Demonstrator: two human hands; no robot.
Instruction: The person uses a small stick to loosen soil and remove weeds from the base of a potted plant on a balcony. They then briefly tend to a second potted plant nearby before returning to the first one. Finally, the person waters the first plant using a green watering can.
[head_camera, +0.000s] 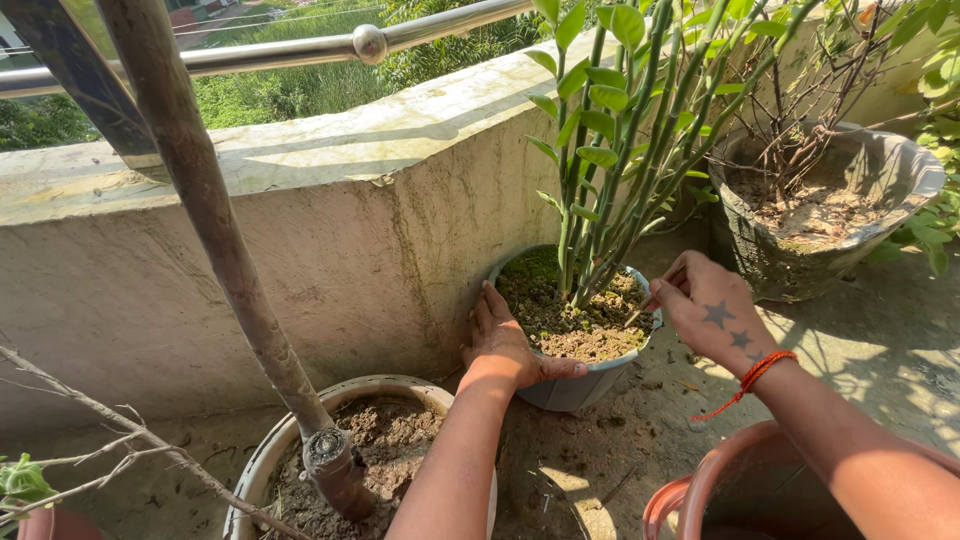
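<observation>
A grey plastic pot (578, 388) stands against a low concrete wall, filled with brown soil (572, 318). Tall green stems with leaves (612, 140) rise from it. My left hand (503, 342) grips the pot's near left rim and side, thumb along the front. My right hand (704, 306) hovers over the pot's right rim, fingers pinched on a thin stick (660, 292) that points into the soil. An orange thread bracelet circles my right wrist.
A cream pot (262, 462) of soil holds a thick bare stem (215, 220) at the lower left. A grey concrete pot (905, 172) with dry twigs stands at the right. A terracotta pot rim (700, 482) sits under my right forearm. A steel railing (300, 50) tops the wall.
</observation>
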